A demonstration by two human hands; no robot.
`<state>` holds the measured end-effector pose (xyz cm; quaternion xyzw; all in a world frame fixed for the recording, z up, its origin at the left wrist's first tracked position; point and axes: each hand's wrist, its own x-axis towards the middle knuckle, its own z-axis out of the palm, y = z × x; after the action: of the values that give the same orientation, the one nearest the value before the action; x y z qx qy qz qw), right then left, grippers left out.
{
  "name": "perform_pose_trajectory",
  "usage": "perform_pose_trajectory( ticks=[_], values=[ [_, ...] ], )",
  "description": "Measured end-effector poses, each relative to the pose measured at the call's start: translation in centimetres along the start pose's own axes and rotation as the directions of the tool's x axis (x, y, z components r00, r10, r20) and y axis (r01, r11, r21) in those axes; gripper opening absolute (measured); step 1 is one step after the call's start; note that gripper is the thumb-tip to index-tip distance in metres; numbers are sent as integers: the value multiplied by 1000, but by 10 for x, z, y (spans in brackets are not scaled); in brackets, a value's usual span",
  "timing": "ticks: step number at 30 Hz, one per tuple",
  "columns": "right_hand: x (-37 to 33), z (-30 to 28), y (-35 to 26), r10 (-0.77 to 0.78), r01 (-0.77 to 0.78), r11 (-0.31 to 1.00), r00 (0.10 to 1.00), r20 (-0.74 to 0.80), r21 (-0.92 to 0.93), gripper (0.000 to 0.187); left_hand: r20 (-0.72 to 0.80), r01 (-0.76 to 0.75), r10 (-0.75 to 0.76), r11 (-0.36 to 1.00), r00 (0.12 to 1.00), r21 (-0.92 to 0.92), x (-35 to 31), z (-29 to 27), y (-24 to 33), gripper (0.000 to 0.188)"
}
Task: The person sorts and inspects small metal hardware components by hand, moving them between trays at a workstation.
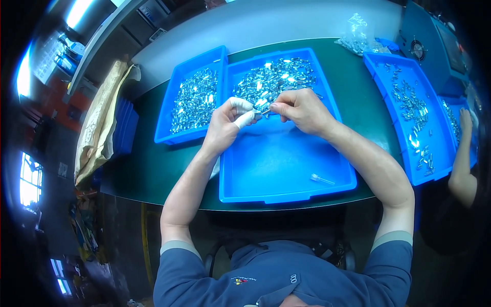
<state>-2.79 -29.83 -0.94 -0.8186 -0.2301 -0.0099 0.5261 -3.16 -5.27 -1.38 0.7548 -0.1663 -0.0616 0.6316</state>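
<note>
Over the middle blue tray (pixel 281 163), both hands meet in a pinch. White finger covers wrap the thumb and a finger of my left hand (pixel 225 123), which is closed on a small shiny metal part (pixel 265 111). The thumb and forefinger of my right hand (pixel 306 110) are pressed together at the same part, whose exact shape is mostly hidden by the fingers. Just beyond the hands, many loose metal pieces (pixel 281 74) lie heaped in the tray's far half. A small clear plastic piece (pixel 322 179) rests in its near right corner.
To the left, another blue tray (pixel 179 137) holds similar metal parts. A long blue tray (pixel 434 174) with scattered parts stands at right, near another person's arm (pixel 463 153). Clear bags (pixel 355 38) lie at the back; brown paper sacks (pixel 99 123) stand far left.
</note>
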Motion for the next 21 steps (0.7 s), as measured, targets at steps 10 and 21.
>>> perform_pose_trajectory(
  ticks=[10, 21],
  values=[
    [-1, 3, 0, -92, 94, 995, 993, -75, 36, 25, 122, -10, 4, 999, 993, 48, -2, 3, -5, 24],
    [-6, 3, -9, -7, 6, 995, 1000, -10, -103, 22, 124, -1, -25, 979, 992, 203, -11, 1, 3, 24]
  ],
)
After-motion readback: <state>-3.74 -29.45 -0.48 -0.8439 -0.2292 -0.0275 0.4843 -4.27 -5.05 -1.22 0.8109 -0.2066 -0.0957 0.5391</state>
